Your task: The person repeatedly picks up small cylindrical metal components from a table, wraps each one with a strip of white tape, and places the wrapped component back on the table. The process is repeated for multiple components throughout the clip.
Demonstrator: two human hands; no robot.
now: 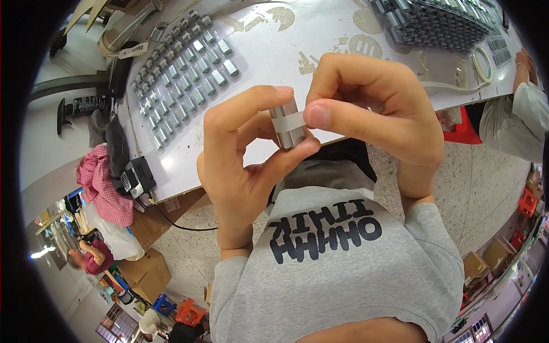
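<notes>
Between the thumb and forefinger of my left hand (229, 157) a small silver metal block (293, 138) is held by its two ends, roughly upright. It has a groove down its side. A strip of whitish tape (289, 122) lies across its middle. My right hand (377, 108) is closed, pinching the tape's right end between thumb and forefinger close beside the block. Both hands are above the near edge of the white table (257, 63). The block's back side is hidden.
A clear tray (214, 94) of silver metal pieces in rows lies on the table's left. Stacked trays (434, 28) of similar pieces stand at the far right, near a tape roll (483, 66). A black box (137, 174) sits at the left edge. Another person's arm (521, 71) is at right.
</notes>
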